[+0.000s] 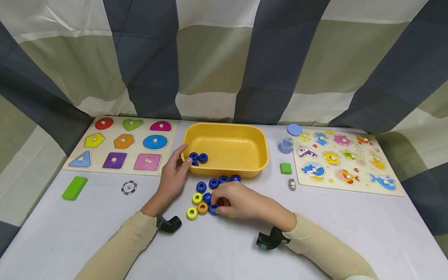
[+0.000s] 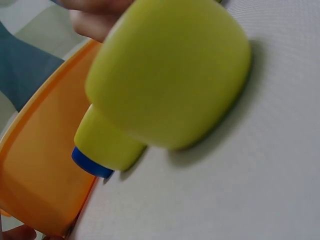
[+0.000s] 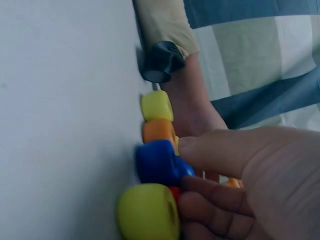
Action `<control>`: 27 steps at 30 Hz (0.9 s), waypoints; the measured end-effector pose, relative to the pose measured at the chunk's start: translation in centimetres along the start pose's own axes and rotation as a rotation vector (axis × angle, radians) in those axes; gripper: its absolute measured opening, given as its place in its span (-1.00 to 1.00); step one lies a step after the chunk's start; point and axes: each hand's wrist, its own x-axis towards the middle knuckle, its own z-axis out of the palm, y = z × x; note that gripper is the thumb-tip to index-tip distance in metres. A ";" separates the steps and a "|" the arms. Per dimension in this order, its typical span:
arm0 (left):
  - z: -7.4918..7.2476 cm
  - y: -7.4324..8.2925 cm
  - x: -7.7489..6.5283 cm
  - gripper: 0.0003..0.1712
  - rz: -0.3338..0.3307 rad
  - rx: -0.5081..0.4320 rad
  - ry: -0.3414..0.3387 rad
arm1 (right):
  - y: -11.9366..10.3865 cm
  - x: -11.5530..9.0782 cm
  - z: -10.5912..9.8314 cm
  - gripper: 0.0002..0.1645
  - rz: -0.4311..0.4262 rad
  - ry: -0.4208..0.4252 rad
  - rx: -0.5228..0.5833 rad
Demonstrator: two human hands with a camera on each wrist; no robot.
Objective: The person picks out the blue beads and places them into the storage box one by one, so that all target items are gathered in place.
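Note:
My left hand (image 1: 174, 171) holds the left end of a yellow plastic tray (image 1: 227, 171), its thumb over the rim. Inside that corner of the tray lie several blue beads (image 1: 203, 158). In front of the tray is a cluster of ring-shaped beads, among them a yellow bead (image 1: 191, 213), an orange bead (image 1: 202, 208) and more blue ones. My right hand (image 1: 241, 200) reaches over the cluster and pinches a blue bead (image 3: 156, 162) between thumb and fingers, low at the table. The right hand covers part of the cluster.
A shapes puzzle board (image 1: 96, 155) lies at left, a sea-animal board (image 1: 301, 177) at right. Between tray and right board stand a small blue-capped timer (image 1: 286, 144), a green block (image 1: 286, 168) and a tiny figurine (image 1: 292, 184). Another green block (image 1: 74, 188) and a poker chip (image 1: 129, 188) lie left.

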 end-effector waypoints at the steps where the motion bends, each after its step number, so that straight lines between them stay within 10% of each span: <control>1: 0.0 0.0 0.0 -0.45 0.002 0.001 0.000 | 0.0 0.0 0.2 -0.86 0.001 -0.008 -0.016; 27: 0.0 0.3 -0.1 -0.46 -0.002 0.000 -0.002 | 0.5 -0.4 0.8 -0.85 -0.024 0.056 0.020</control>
